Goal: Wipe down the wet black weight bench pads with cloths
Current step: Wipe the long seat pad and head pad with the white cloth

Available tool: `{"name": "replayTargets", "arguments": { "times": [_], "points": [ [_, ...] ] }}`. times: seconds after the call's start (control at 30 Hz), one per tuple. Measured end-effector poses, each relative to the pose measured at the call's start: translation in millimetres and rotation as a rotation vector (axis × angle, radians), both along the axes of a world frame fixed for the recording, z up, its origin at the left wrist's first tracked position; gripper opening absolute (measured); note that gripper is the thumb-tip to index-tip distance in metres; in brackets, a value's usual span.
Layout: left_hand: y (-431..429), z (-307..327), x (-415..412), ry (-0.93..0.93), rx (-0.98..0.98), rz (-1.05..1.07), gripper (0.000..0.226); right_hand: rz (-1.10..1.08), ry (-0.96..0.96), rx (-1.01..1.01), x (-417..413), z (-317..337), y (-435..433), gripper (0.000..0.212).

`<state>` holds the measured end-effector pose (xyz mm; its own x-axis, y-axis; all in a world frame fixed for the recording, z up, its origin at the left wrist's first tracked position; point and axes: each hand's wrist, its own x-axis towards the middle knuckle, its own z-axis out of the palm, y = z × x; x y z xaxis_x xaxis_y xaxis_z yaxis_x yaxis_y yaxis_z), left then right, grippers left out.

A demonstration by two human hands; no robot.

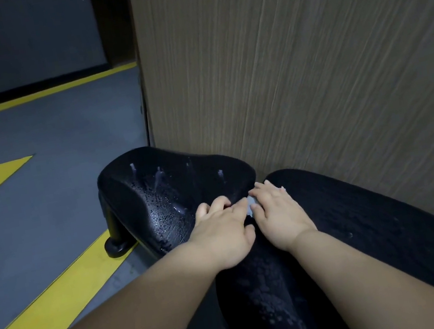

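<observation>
- A wood-grain wall panel (308,63) fills the upper right of our view, and the bench stands right against its base.
- A grey floor (32,132) spreads to the left, crossed by yellow lines (60,299). One of them runs just beside the bench.
- The black back pad (389,239) stretches from the lower right corner toward the middle, and its surface is beaded with water.
- The black seat pad (156,186) lies beyond it at the far end. We see droplets (160,211) and pale streaks across its top. A narrow gap separates its near edge from the back pad.
- The black bench leg (115,233) drops from the seat pad's left edge to a rounded foot on the floor.
- The left hand (221,232) rests on the seat pad's near edge with its fingers curled into the gap. We cannot tell whether it grips anything.
- The right hand (279,217) lies on the far end of the back pad, fingers bent down over a cloth and holding it to the pad.
- The pale cloth (252,205) sits at the gap between the two pads. It is almost hidden, showing only past the right hand's fingertips.
</observation>
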<state>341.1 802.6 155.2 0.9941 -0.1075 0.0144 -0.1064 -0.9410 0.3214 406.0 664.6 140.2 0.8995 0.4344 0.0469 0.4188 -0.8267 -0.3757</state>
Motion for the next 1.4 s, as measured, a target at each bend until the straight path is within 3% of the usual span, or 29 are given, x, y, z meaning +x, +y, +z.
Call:
{"name": "replayTargets", "arguments": {
  "times": [0.23, 0.43, 0.6, 1.03, 1.4],
  "points": [
    [-0.2, -5.7, 23.3, 0.009, -0.074, -0.027, 0.049, -0.006, 0.022, -0.108, 26.7, 6.2, -0.4, 0.046],
    [1.7, -16.2, 25.0, 0.095, -0.119, 0.014, 0.065, 0.056, 0.068, -0.113, 20.5, 7.8, -3.5, 0.047],
    [5.3, -5.4, 11.2, 0.121, -0.112, 0.035, 0.046, 0.09, 0.083, -0.105, 3.5, 11.6, 0.6, 0.047],
    [12.3, 8.2, -61.1, 0.207, -0.091, 0.087, 0.046, 0.172, 0.084, -0.155, -62.9, 18.3, 14.8, 0.051],
    [23.0, -3.8, -88.9, 0.145, -0.12, 0.078, 0.085, 0.216, 0.038, -0.209, -97.3, 13.3, 17.5, 0.053]
  ]
}}
